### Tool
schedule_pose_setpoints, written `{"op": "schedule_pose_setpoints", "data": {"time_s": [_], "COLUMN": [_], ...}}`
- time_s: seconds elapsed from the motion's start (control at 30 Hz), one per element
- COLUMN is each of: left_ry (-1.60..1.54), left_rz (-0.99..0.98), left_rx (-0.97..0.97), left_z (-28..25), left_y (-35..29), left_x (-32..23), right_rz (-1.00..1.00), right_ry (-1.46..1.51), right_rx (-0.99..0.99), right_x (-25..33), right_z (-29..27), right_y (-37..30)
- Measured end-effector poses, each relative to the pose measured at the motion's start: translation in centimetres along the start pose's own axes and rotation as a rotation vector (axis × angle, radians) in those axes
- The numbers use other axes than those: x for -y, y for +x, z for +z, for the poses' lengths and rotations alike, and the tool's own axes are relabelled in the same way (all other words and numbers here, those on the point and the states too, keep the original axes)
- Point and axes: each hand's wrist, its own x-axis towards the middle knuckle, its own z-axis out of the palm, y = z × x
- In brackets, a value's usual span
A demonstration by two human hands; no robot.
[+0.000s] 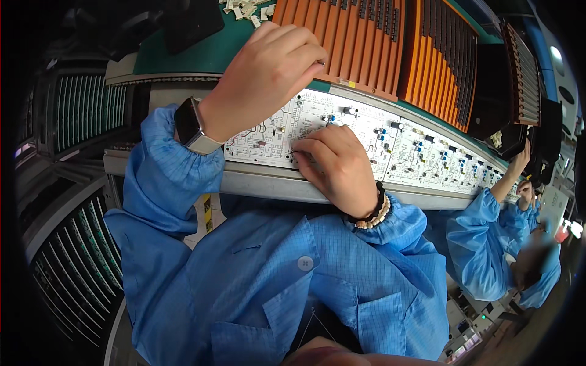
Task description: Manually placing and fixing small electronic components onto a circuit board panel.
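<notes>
White circuit boards (pixel 278 157) populated with small parts lie in a row along a metal rail (pixel 268 184) in front of me. My left hand (pixel 267 73), with a watch on its wrist, hovers over the far edge of the nearest board. Its fingers are curled into a pinch, and a tiny dark bit shows at the tips, too small to name. Close to the board's surface, my right hand (pixel 345 161) has thumb and index finger drawn together. What lies between them, if anything, is hidden. Small blue parts and a black capacitor (pixel 350 110) stand on the board beyond it.
Brown slotted trays (pixel 360 52) and orange ones (pixel 430 79) holding dark parts stand behind the boards. White connectors (pixel 247 9) lie piled on the green mat (pixel 165 58). Board racks (pixel 76 268) stand at left. Another person in blue (pixel 479 244) works at right.
</notes>
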Motion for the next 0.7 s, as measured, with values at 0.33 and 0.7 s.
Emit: {"op": "schedule_pose_setpoints", "data": {"time_s": [0.33,0.7], "left_ry": [0.028,-0.006], "left_rz": [0.033,-0.022], "left_rx": [-0.008,-0.001], "left_z": [0.13,0.01], "left_y": [-0.21,-0.39], "left_x": [0.43,0.32], "right_rz": [0.011,0.065], "right_ry": [-0.008,-0.034], "right_rx": [0.005,-0.006], "right_x": [0.07,0.50], "right_z": [0.04,0.09], "right_y": [0.01,-0.42]}}
